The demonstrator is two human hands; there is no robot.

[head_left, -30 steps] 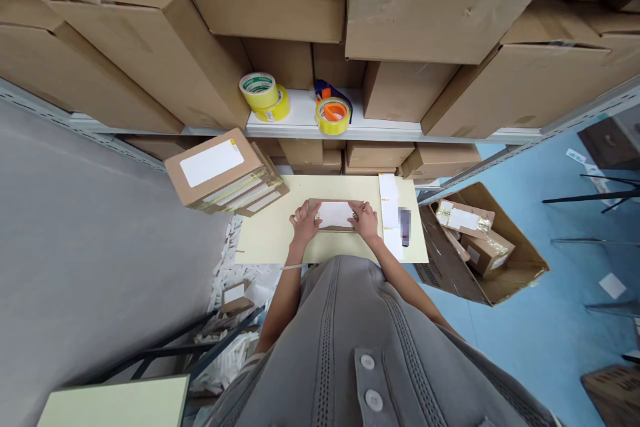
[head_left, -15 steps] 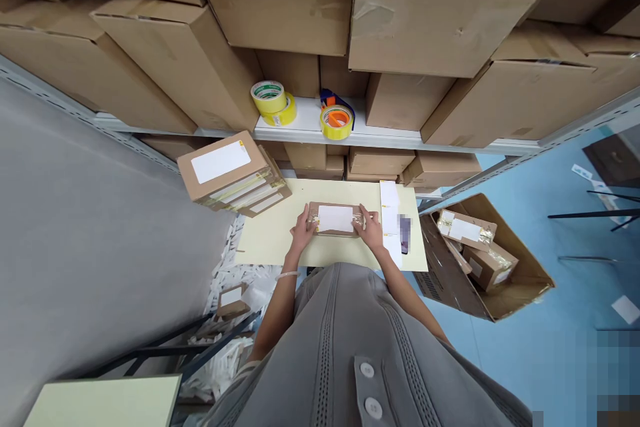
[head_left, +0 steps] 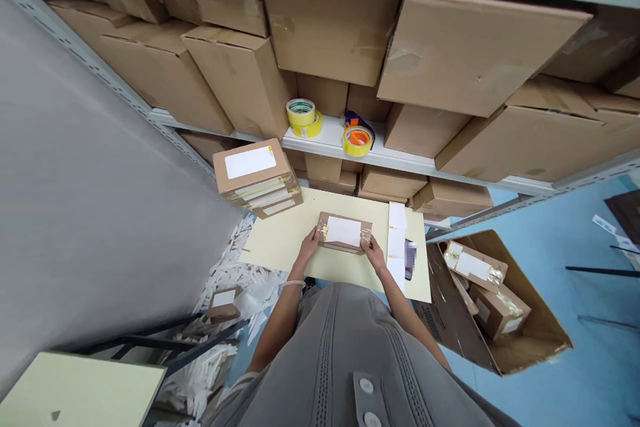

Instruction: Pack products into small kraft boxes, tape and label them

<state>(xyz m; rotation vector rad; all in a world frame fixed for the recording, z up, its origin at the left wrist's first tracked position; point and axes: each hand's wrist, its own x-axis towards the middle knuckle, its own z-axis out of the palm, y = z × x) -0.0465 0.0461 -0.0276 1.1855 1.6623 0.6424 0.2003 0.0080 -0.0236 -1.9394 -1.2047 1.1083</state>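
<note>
A small brown cardboard box [head_left: 345,247] with a white label and clear tape at its ends is held between my two hands over the pale table [head_left: 280,247]. My left hand [head_left: 309,245] grips its left end; my right hand [head_left: 373,253] grips its right end. To the right lies a strip of white labels [head_left: 397,243], and a dark phone [head_left: 409,259] rests beside it. A stack of labelled boxes [head_left: 257,177] stands at the table's back left corner.
On the shelf [head_left: 330,147] above sit yellow tape rolls [head_left: 303,121] and a tape dispenser [head_left: 358,137] among large cartons. An open carton [head_left: 543,307] holding several parcels stands at the right. White paper strips [head_left: 240,280] and a box [head_left: 223,305] lie on the floor at left.
The view has tilted up and shifted left. Both hands have shifted their hold to the lower corners of the box, which now shows more of its front side.
</note>
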